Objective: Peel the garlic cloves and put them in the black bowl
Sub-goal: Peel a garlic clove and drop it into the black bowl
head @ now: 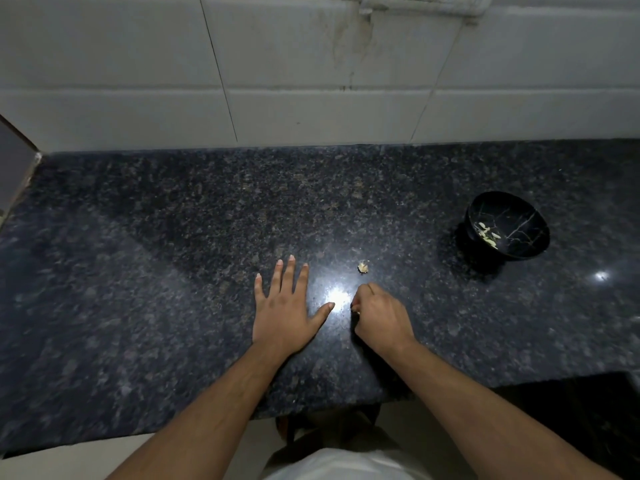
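Granite countertop (pixel 173 271): we rest our left hand (pixel 284 306) flat, fingers straight and spread, while our right hand (pixel 379 315) curls its fingers round something small we cannot identify. Garlic skin scrap (pixel 363 267) lies just beyond the right hand; black bowl (pixel 519 244), well apart to the right, holds peeled cloves (pixel 488 233).

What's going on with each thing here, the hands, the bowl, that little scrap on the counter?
left hand: flat on the counter, fingers spread.
right hand: curled, pinching something small and pale.
black bowl: upright, a few pale cloves inside.
garlic scrap: loose on the counter, untouched.
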